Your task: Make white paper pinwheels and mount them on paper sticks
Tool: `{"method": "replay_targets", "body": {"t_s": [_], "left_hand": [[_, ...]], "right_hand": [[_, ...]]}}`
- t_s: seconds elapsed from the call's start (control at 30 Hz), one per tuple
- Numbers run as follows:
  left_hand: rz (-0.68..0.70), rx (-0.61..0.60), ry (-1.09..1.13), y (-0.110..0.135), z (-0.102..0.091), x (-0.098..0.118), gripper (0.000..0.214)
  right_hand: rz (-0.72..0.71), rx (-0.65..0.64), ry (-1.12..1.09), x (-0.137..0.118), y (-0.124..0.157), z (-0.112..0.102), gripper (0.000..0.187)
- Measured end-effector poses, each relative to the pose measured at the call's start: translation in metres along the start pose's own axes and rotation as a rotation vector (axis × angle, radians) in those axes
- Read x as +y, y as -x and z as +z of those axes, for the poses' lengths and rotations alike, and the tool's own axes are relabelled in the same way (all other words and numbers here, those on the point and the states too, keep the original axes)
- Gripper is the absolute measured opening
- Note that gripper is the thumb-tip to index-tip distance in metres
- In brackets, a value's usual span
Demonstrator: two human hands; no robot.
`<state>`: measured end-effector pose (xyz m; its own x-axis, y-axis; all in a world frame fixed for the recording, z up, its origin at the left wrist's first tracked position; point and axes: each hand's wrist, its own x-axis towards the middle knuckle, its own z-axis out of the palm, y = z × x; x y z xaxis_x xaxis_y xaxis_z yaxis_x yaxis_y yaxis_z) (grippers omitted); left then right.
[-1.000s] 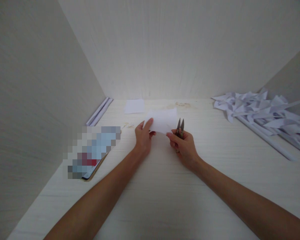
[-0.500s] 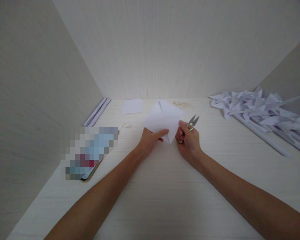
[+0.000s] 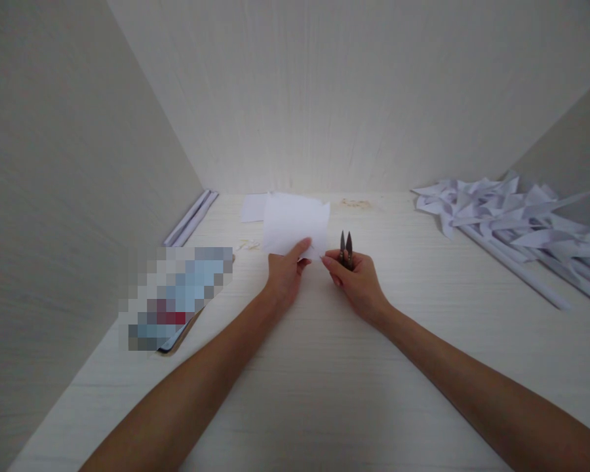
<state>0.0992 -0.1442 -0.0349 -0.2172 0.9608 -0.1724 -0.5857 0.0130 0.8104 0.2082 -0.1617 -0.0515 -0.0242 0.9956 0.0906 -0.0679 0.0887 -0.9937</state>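
My left hand point(image 3: 285, 275) pinches the lower edge of a white sheet of paper point(image 3: 295, 224), which stands up in front of it. Just to the right, my right hand point(image 3: 356, 283) is closed round small metal snips point(image 3: 346, 250), whose blades point up and away and lie together. The right thumb and forefinger also touch the paper's lower right corner. Both hands hover over the pale wooden tabletop point(image 3: 305, 367).
A smaller white paper piece point(image 3: 253, 206) lies behind the held sheet. Paper pinwheels on rolled sticks point(image 3: 511, 219) are heaped at the right. White rolled sticks point(image 3: 191, 216) lie along the left wall. A blurred flat object point(image 3: 177, 295) sits at the left.
The sheet turned from a diamond tilt to a squarer, upright position and shifted left. The snips swung from pointing right with blades apart to pointing up with blades together.
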Motion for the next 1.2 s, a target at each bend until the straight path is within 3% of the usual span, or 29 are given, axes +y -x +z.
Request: {"method": "replay_targets", "body": {"t_s": [0.2,0.4,0.6,1.2], "left_hand": [[-0.025,0.027,0.072,-0.0015,-0.0009,0.0010,0.019],[0.031,-0.052,-0.055,0.0005,-0.0013,-0.0026,0.025],[0.092,-0.039,-0.136,-0.0007,-0.0026,-0.0033,0.029],[0.179,-0.082,-0.276,-0.0014,-0.0053,-0.0069,0.029]], "right_hand": [[0.013,0.024,0.004,-0.0019,-0.0005,0.0009,0.016],[0.050,0.074,-0.065,0.0005,-0.0020,0.0017,0.016],[0.024,0.044,-0.046,-0.0020,-0.0019,0.0014,0.018],[0.042,0.158,-0.023,-0.0015,-0.0025,0.0020,0.025]]}}
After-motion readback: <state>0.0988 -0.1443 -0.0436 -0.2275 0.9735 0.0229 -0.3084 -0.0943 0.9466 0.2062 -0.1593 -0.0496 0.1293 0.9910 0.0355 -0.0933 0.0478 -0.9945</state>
